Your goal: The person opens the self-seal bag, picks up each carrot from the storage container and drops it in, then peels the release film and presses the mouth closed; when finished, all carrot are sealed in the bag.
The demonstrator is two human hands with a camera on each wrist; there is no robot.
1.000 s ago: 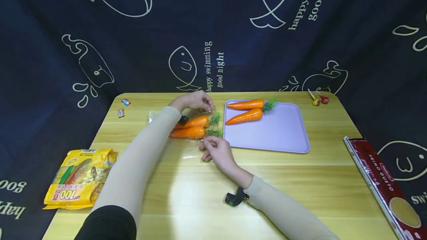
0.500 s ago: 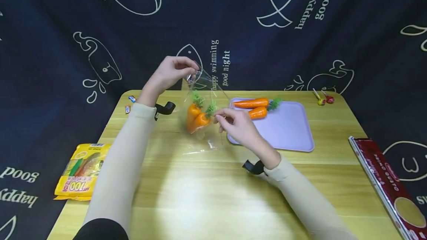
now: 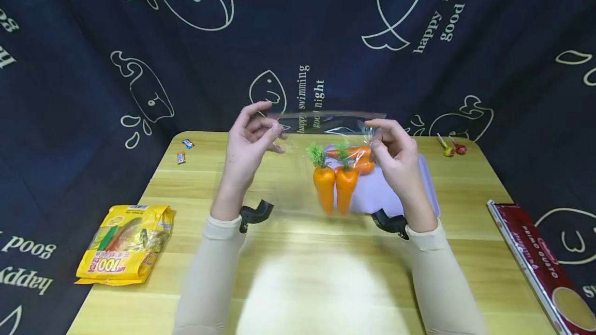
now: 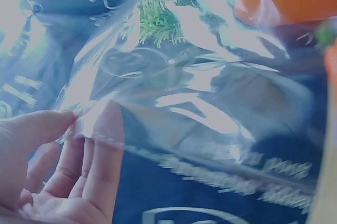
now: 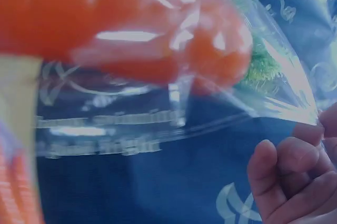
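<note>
A clear plastic bag point(image 3: 293, 185) hangs upright above the table, stretched between both hands. Inside it two orange carrots point(image 3: 324, 182) with green tops stand side by side, leaves upward, toward the bag's right part. My left hand point(image 3: 251, 141) pinches the upper left corner between thumb and fingers; the left wrist view shows the film point(image 4: 200, 108) running taut from that pinch. My right hand point(image 3: 396, 156) pinches the upper right corner. Behind the bag, partly covered, two more carrots point(image 3: 365, 167) lie on a lilac tray point(image 3: 425, 180).
A yellow snack packet point(image 3: 123, 244) lies at the table's left edge. Two small wrapped sweets point(image 3: 181, 157) sit at the back left, two lollipops point(image 3: 453, 148) at the back right. Along the right edge lies a long red spaghetti box point(image 3: 535, 268). A dark printed curtain point(image 3: 209, 76) hangs behind.
The bag with the two carrots has been lifted off the table and turned upright. My hands have moved apart, the right one further right, each pinching a top corner.
</note>
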